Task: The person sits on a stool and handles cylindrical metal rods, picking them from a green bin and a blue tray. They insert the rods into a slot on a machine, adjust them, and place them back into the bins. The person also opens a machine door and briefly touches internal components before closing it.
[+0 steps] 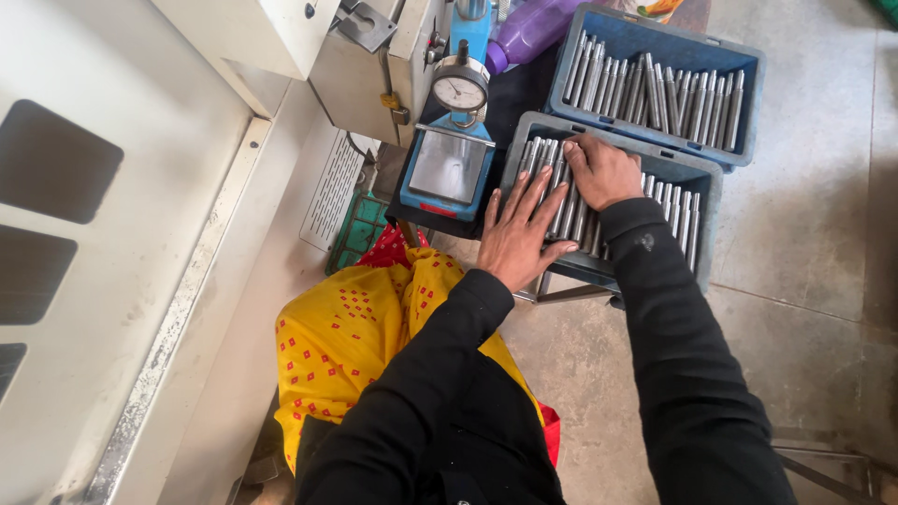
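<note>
Steel rods (575, 217), slim, shiny, rowed in grey-blue crate (703, 178); left hand (519, 234) fingers spread flat, right hand (601, 171) fingers curled on rods.

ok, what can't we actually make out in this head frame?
- Rods under the left hand and right hand in the near crate: covered by the hands, grip unclear.
- Dial gauge reading: too small.
- Purple bottle: cut off by the top edge.
- Far crate: layers beneath the top rods hidden.
</note>
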